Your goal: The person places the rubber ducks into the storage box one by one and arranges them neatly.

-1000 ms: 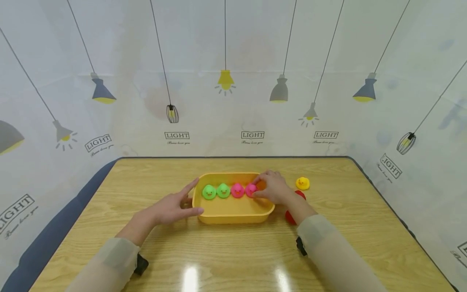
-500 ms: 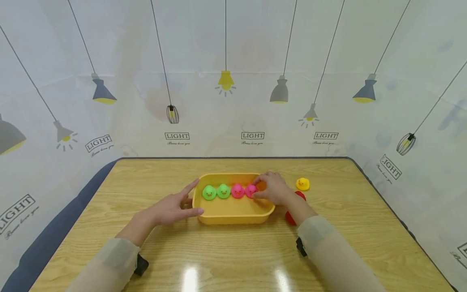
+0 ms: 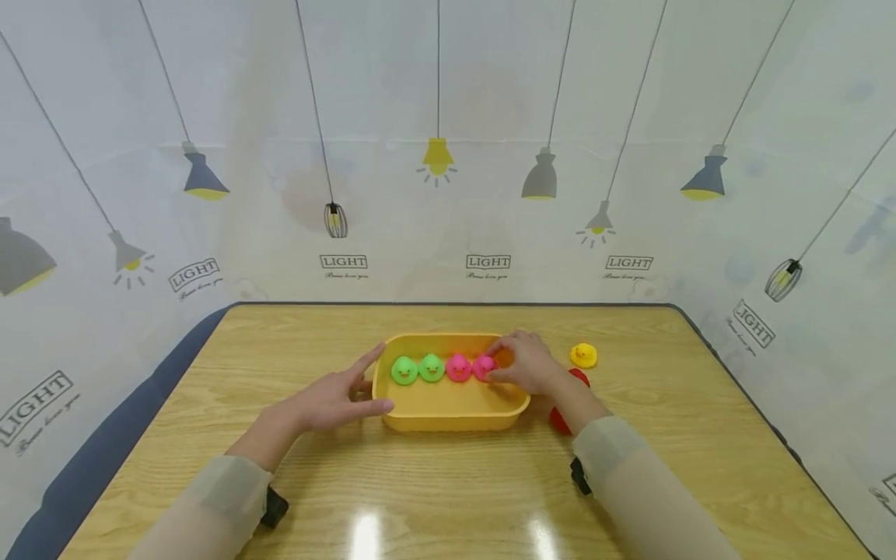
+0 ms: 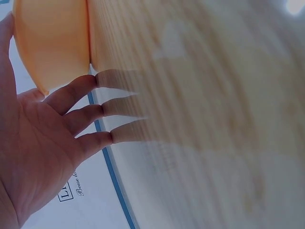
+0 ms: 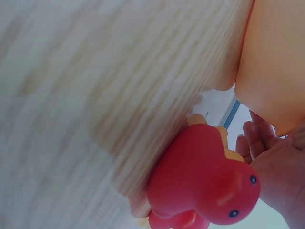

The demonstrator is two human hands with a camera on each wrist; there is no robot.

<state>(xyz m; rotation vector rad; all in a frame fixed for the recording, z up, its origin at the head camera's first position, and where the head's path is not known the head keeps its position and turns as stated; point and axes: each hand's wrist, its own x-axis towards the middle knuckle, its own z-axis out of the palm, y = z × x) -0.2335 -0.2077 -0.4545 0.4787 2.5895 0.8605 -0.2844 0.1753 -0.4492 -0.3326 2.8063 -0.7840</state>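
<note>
A yellow plastic bin [image 3: 455, 422] stands mid-table, with two green toy ducks [image 3: 418, 370] and two pink toy ducks in a row inside it. My right hand [image 3: 530, 364] reaches over the bin's right end and pinches the rightmost pink duck [image 3: 484, 367], partly covering it. At the other end, my left hand [image 3: 329, 398] rests against the bin, thumb and forefinger spread along its rim. In the left wrist view, the other fingertips of that left hand [image 4: 47, 129] touch the table. The bin's wall hides the right fingertips in the right wrist view.
Under my right forearm lie two red rubber toys [image 3: 560, 421], partly hidden; one red toy [image 5: 200, 176] shows close up in the right wrist view. A yellow duck [image 3: 583, 355] sits right of the bin. A lamp-printed curtain [image 3: 392, 218] surrounds the wooden table [image 3: 392, 482].
The whole head view shifts very slightly. Both hands, the bin and the ducks keep their places relative to each other.
</note>
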